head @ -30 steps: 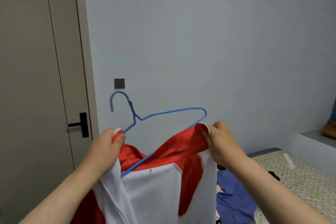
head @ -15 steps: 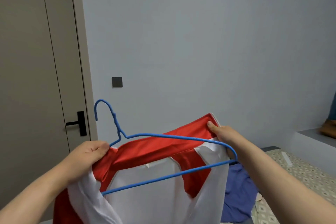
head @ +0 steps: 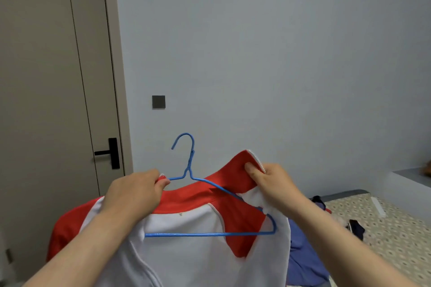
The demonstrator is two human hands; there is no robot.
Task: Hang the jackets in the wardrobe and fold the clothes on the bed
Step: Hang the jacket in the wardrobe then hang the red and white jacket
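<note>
Fitting the red-and-white jacket [head: 186, 254] onto the blue wire hanger [head: 210, 234], held aloft near the bed [head: 384, 228], collar edges pinched by left hand [head: 135, 193] and right hand [head: 275, 184]; next, probably pulling the right shoulder over the wire

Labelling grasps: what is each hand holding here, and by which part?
Both hold the red-and-white jacket by its red collar. The left hand grips the left end, beside the wire of the blue hanger. The right hand pinches the right end at the zipper edge.
</note>
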